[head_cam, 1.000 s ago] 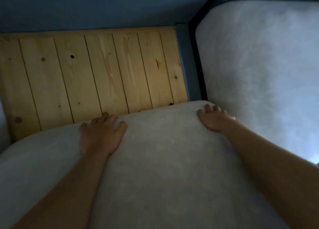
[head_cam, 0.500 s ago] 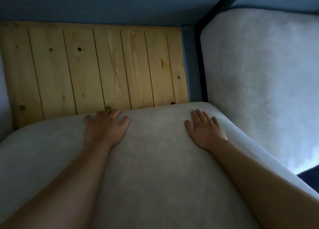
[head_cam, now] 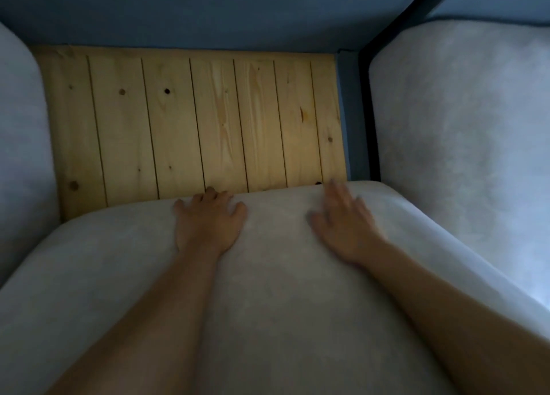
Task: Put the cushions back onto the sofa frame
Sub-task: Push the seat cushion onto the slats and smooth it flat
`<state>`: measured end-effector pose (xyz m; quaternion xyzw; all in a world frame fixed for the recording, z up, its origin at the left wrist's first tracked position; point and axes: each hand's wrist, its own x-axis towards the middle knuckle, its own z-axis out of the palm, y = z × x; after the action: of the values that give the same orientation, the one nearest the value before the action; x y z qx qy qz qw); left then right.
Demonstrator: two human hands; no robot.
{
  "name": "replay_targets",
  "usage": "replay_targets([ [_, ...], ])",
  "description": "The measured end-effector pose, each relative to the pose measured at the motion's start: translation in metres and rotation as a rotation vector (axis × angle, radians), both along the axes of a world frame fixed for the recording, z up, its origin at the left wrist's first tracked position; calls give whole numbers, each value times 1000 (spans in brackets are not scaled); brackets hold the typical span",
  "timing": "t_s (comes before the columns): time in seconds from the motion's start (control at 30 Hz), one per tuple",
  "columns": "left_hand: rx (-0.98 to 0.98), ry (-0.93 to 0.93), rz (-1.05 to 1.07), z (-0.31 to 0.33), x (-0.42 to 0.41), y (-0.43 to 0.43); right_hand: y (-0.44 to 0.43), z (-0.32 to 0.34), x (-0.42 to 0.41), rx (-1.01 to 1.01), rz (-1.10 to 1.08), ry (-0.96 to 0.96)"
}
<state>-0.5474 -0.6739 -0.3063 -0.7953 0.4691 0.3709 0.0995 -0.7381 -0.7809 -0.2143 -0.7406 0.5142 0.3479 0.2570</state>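
Could jam the seat cushion (head_cam: 282,305) askew if pushed unevenly. Covers only the near part of the slatted wooden base (head_cam: 193,126), leaving the far stretch of slats bare up to the blue backrest (head_cam: 208,13). Appears to press on the right against the neighbouring cushion (head_cam: 461,156), so may drag and bunch there, or ride up along the base's right edge instead of dropping flat. Might also stop short of the base's far edge and leave a gap at the back, or snag on the other cushion (head_cam: 20,141) at the left edge when swung round. Risks pinched fingertips between cushion and backrest on a hard shove.

Lays the left hand (head_cam: 208,225) palm down at the seat cushion's far edge, fingers bent over that edge and hooked onto it, thumb splayed to the right. Sets the right hand (head_cam: 342,228) flat beside it, nearer the base's right edge, fingers straight and gripping nothing, only resting on the fabric; blurred, so hard to say more. Stretches both forearms forward over the cushion top, drawing slightly closer together toward the hands.
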Motion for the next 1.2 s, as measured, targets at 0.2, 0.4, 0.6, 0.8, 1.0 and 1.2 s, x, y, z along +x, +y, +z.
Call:
replay_targets([
  [0.2,11,9,11,2,2,-2,-19,4,13,-198,161,4],
  [0.4,-6,26,10,4,3,-1,2,-1,23,112,27,-10],
  [0.6,-7,47,27,2,5,1,33,-6,37,78,149,-49],
  [0.8,-31,143,96,3,12,1,16,-12,66,-4,-25,-139],
  [1.0,-105,224,112,17,23,7,15,-22,73,276,37,13],
  [1.2,-77,162,51,28,39,27,58,-20,74,249,249,61],
])
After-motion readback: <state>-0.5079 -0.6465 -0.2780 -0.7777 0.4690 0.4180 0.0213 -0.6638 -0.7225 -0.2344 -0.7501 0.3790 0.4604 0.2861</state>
